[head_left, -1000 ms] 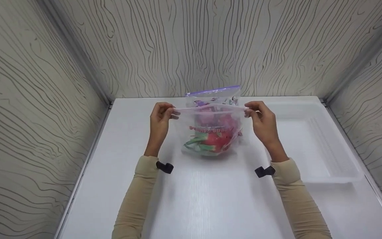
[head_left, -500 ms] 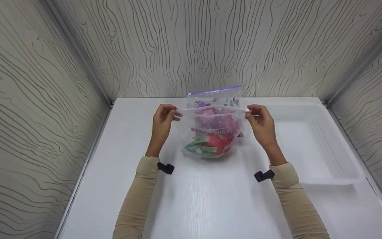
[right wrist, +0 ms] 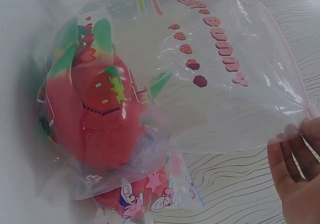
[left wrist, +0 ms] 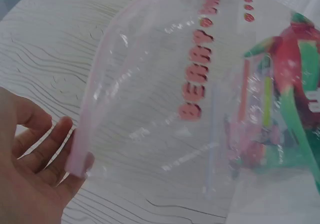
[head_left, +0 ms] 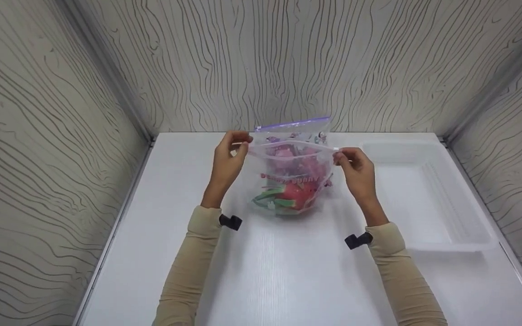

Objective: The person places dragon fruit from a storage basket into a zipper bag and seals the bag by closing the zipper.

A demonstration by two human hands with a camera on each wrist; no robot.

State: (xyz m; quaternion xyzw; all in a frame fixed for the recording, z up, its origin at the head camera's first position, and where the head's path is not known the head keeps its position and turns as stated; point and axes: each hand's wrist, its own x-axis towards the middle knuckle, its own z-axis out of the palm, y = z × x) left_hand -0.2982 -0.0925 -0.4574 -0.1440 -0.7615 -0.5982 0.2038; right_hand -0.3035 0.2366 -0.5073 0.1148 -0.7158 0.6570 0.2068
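Note:
A clear zip bag point(head_left: 295, 170) with red lettering and a pale pink top strip stands upright on the white table, holding a red and green dragon fruit point(head_left: 298, 194). My right hand point(head_left: 357, 174) pinches the right end of the strip between thumb and fingers. My left hand point(head_left: 229, 158) is at the left end, with thumb and index finger spread apart. In the left wrist view, its lower fingers point(left wrist: 52, 154) touch the strip's corner and the thumb stands off it. Behind stands a second zip bag point(head_left: 292, 128) with a purple strip and reddish contents, partly hidden.
A shallow white tray point(head_left: 428, 246) lies to the right on the white table point(head_left: 270, 276). Wood-grain panels point(head_left: 283, 63) rise behind and at both sides. Black wrist cameras point(head_left: 231, 222) sit on the sleeves.
My left hand has moved slightly right and up, and its thumb and index finger have spread from the bag strip. My right hand keeps its pinch, slightly lower than before.

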